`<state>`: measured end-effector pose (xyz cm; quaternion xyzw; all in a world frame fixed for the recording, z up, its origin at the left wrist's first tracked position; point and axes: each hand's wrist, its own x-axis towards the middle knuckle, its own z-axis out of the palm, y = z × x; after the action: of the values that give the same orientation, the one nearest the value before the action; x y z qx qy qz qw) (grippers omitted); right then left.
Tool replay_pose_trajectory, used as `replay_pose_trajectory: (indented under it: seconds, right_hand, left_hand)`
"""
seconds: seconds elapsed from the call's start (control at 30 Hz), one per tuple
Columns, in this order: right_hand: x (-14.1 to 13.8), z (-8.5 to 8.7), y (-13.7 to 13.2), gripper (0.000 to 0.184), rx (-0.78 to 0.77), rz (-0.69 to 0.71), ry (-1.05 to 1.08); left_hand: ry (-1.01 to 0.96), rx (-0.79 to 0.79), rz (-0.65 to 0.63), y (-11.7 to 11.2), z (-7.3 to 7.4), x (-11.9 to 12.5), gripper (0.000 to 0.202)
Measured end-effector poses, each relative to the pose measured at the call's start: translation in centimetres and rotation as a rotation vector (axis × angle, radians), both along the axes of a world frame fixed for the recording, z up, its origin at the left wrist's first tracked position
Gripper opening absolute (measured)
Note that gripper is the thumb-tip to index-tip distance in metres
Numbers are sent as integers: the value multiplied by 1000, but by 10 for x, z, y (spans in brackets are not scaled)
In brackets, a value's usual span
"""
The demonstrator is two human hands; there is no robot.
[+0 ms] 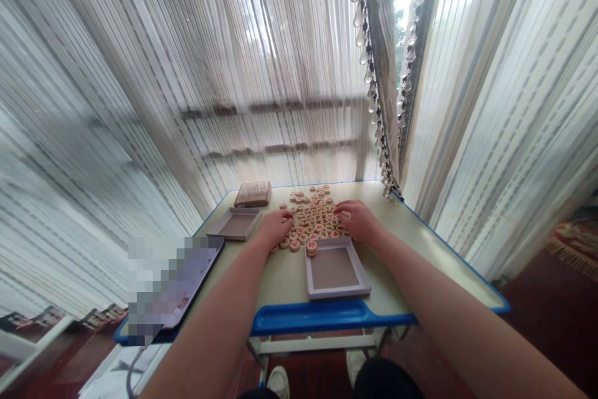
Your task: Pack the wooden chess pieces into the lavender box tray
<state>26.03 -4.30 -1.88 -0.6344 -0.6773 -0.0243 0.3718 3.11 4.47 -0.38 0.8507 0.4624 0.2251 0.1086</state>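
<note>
One head-worn camera is looking forward and down from above the wearer's knees (387, 379), at the near side of a table (434, 268), and facing a curtain (299, 56). The wide view is showing the forearms (224, 318) closest, with the left hand (276, 226) and right hand (359, 220) farther off, below centre

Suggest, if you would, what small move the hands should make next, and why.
Probably the right hand should lift one of the loose round pieces into the near box: its fingers are right at the spread, a small stack sits at that box's far left corner, and bare floor shows beside it.
</note>
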Motion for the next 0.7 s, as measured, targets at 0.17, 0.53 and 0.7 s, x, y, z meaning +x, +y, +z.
replay_pose_trajectory:
  seconds: [0.17,0.53,0.7]
  right_hand:
    - [-3,0,-2,20,27,43,-7]
    - [-30,4,-17,28,169,269,88]
    - [-34,3,-19,24,153,366,77]
  left_hand:
    - [-205,-32,-29,5,-4,1,18]
    - [-691,-528,-382,-28,14,15,36]
    - [-651,-585,-415,-32,15,18,36]
